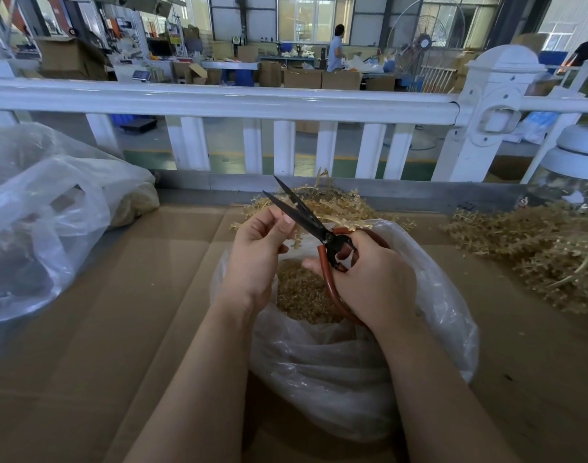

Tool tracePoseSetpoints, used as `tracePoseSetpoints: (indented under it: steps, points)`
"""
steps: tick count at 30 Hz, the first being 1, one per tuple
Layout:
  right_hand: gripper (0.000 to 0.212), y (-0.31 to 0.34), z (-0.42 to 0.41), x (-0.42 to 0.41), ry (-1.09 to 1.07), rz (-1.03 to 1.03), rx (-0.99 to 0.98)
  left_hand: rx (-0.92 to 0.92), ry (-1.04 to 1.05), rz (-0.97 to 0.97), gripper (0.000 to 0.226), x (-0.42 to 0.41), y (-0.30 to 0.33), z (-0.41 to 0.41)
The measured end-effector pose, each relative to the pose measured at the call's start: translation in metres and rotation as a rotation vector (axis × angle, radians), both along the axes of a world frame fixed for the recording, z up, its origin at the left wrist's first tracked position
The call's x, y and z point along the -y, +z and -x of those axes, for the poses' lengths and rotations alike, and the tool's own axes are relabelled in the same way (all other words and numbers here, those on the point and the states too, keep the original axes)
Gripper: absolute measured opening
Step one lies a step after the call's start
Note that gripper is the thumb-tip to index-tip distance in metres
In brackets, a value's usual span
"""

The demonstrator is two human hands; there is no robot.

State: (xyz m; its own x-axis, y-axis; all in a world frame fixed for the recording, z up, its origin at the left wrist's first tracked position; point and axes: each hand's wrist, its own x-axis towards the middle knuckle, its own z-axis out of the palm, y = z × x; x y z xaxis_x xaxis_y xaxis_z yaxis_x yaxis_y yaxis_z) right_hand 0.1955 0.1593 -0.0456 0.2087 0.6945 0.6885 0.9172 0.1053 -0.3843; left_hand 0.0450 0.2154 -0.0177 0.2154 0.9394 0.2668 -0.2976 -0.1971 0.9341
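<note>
Two hands at frame centre, above an open plastic bag (403,362). My left hand (256,252): thumb and fingers pinch a gold sprig (296,241), held beside the blades. My right hand (373,282): fingers curled through the red handles of the scissors (302,215), blades parted, tips toward upper left. Bag holds cut gold bits (302,295). More sprigs: rear pile (329,202) just behind the hands, right pile (536,248) at mid right. Second bag (52,212) at left. All on cardboard (119,312); white fence (219,98) across the top.
</note>
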Motion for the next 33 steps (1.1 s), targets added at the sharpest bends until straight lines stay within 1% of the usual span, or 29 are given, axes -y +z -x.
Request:
tracePoseSetpoints:
  steps: [4,7,9,11,16,19,24,27,33]
  points:
    - [0.070,0.0015,0.0017,0.0006,-0.019,-0.023,-0.032,-0.068,0.024,-0.075,0.023,0.0000,-0.0012,-0.0010]
    - [0.066,-0.0018,0.0005,-0.0003,0.013,-0.038,-0.037,-0.078,0.032,-0.080,0.021,-0.0003,-0.0011,-0.0005]
    - [0.068,-0.0033,-0.0009,-0.0010,0.035,-0.026,-0.039,-0.081,0.023,-0.082,0.015,0.0009,0.0002,0.0001]
    - [0.071,-0.0042,-0.0020,-0.0020,0.056,-0.014,-0.045,-0.077,0.002,-0.079,0.012,0.0018,0.0009,0.0007]
    - [0.077,-0.0056,-0.0030,-0.0039,0.066,-0.007,-0.039,-0.058,-0.009,-0.074,0.013,0.0002,0.0006,0.0010]
    - [0.073,-0.0054,-0.0043,-0.0031,0.070,0.007,-0.042,-0.055,-0.013,-0.072,0.016,0.0004,0.0011,0.0009]
    - [0.069,-0.0037,-0.0030,-0.0009,0.105,0.050,-0.094,-0.029,-0.024,-0.041,0.028,0.0010,0.0021,0.0007]
    - [0.076,-0.0031,-0.0025,-0.0015,0.107,0.063,-0.103,-0.018,-0.034,-0.020,0.029,0.0007,0.0021,0.0009]
    - [0.074,-0.0056,-0.0030,-0.0034,0.111,0.033,-0.094,0.020,-0.042,-0.002,0.024,-0.0002,0.0000,0.0007]
